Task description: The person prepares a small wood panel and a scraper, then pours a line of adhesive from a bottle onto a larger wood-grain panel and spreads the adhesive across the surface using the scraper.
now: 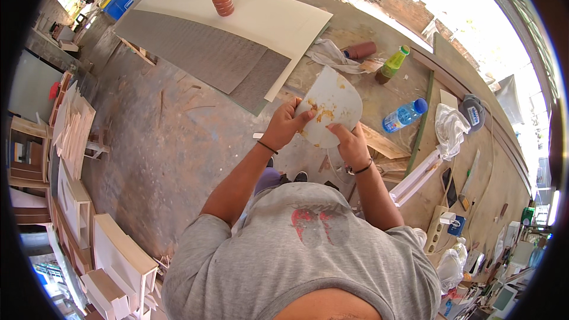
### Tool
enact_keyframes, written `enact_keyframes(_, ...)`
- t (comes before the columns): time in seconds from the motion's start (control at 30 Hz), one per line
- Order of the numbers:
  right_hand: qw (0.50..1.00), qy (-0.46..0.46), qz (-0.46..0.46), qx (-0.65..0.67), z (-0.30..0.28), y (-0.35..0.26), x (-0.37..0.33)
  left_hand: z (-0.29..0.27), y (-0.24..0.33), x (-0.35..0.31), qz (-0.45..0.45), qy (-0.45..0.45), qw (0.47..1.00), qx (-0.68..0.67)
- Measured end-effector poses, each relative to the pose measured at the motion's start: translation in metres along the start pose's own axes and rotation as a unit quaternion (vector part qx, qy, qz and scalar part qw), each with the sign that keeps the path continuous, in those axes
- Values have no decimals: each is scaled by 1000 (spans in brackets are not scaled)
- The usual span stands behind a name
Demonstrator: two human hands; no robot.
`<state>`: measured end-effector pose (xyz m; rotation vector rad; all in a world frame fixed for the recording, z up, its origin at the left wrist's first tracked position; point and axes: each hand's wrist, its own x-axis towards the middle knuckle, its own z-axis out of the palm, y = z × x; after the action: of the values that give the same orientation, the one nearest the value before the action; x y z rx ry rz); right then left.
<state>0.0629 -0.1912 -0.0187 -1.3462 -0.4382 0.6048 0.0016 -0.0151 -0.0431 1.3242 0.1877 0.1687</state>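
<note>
1. At the left edge of the pale sheet (341,96), the left hand (288,123) is nearly closed, pinching it with the thumb over the near face; the fingers behind are mostly hidden.
2. At the sheet's lower right edge, the right hand (352,145) is also mostly closed on it, one digit lying on the stained face and the others folded by the rim, partly out of sight.
3. The sheet itself is held up between the two hands, tilted, with a rounded outline and yellow-brown smears across its face.
4. Beyond the sheet and well to its left, a clear bottle (221,1) with an orange upper part and reddish contents stands on a large pale board (284,15).
5. To the sheet's upper right, a green-capped bottle (391,66) holds dark brown contents low down, on the wooden surface (379,98).
6. Just above the sheet, a maroon cylinder (360,51) lies beside a crumpled whitish cloth (333,56); its contents cannot be seen.
7. Right of the sheet, a clear bottle with a blue cap (405,114) has a blue label; how full it is cannot be told.
8. Well below and right of the sheet is a whitish plastic bag (450,269), its contents unclear.
</note>
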Motion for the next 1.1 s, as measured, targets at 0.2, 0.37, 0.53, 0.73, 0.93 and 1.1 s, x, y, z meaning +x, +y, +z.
enact_keyframes(0.2,1000,17,13,4,9,2,-1,4,-10,3,33,59,998,2)
enact_keyframes(0.37,998,9,-36,-50,27,1,-6,6,-16,10,9,130,991,44)
enact_keyframes(0.53,992,14,-77,-99,40,7,-5,-7,-15,25,-102,133,986,-13)
enact_keyframes(0.73,998,42,-32,24,20,-1,3,-1,10,18,29,56,997,45)
enact_keyframes(0.93,998,44,-40,10,23,-5,4,8,10,14,56,91,990,94)
enact_keyframes(1.1,985,52,-98,-129,41,0,0,3,-17,31,-35,161,986,23)
